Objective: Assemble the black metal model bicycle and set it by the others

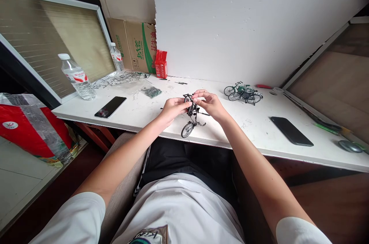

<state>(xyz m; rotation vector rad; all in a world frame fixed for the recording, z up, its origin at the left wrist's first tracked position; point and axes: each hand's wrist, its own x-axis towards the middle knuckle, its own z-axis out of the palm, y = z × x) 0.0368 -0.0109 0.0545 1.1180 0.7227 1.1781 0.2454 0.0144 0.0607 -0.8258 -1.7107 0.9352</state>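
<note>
A small black model bicycle point(191, 117) hangs tilted above the front edge of the white table point(248, 132), one wheel pointing down. My left hand point(173, 107) grips its upper part from the left with fingers closed. My right hand point(209, 102) pinches the top of the same model from the right, fingertips meeting the left hand's. Two finished green and black model bicycles point(243, 93) stand on the table behind my right hand.
A black phone point(110, 106) lies at left, another phone point(291, 131) at right. Two water bottles point(77, 77), plastic part frames point(123, 78), a red carton point(161, 64) and a cardboard box point(138, 45) stand at the back left. Tools point(314, 117) lie at far right.
</note>
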